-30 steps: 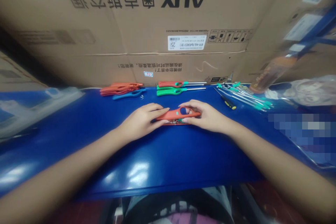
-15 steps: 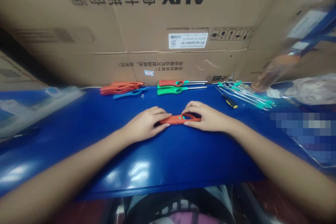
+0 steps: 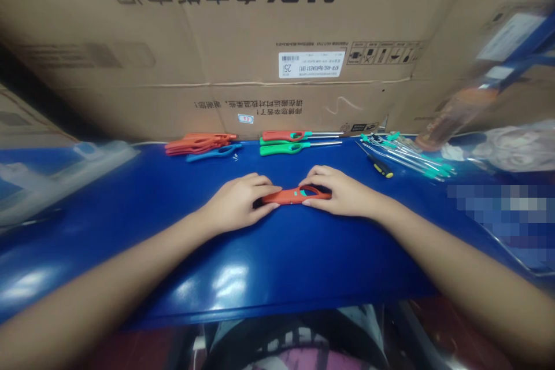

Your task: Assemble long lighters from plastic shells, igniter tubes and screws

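An orange lighter handle [image 3: 287,196] with a small green trigger part lies level between my two hands, just over the blue table. My left hand [image 3: 243,199] is closed on its left end, thumb in front and fingers behind. Around the right end, by the loop-shaped opening, my right hand [image 3: 338,192] is closed in the same manner. No metal tube shows on this handle; its two ends are partly covered by my fingers.
Behind lie stacked orange handles [image 3: 197,143], a blue handle [image 3: 212,154], and red and green lighters [image 3: 281,149] with metal tubes. Farther right are a screwdriver [image 3: 381,169] and several metal tubes with green ends [image 3: 407,156]. A large cardboard box [image 3: 243,69] stands along the table's back edge.
Both hands keep their hold on the orange lighter handle, in nearly the same place. The whole view has shifted very slightly.
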Tool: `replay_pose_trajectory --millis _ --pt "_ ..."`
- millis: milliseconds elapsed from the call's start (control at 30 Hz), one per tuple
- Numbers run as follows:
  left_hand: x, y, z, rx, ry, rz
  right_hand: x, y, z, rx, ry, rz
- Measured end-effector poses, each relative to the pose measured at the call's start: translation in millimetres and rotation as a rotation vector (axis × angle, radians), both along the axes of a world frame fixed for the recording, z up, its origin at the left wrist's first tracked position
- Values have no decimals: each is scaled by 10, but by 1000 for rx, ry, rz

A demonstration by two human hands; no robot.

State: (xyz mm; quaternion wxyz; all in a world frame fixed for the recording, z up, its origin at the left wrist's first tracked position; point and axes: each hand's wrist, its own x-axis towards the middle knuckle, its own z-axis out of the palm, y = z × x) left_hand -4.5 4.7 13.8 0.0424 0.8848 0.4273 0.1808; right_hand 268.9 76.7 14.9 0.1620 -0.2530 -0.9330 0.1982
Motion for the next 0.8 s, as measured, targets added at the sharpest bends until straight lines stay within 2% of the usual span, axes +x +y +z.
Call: replay_pose_trajectory --millis 333,400,533,633,800 --pt "7 16 -37 -49 -16 13 -1 6 -13 -21 -9 -8" --pt "19 6 -30 -29 23 20 -11 -21 2 53 -71 -24" --pt "62 -22 -19 56 168 30 -82 -132 50 336 -306 -33" --pt "75 -17 -50 143 250 20 -130 -181 65 500 -398 5" --pt "60 19 -120 244 181 4 -85 -108 38 531 -315 40"
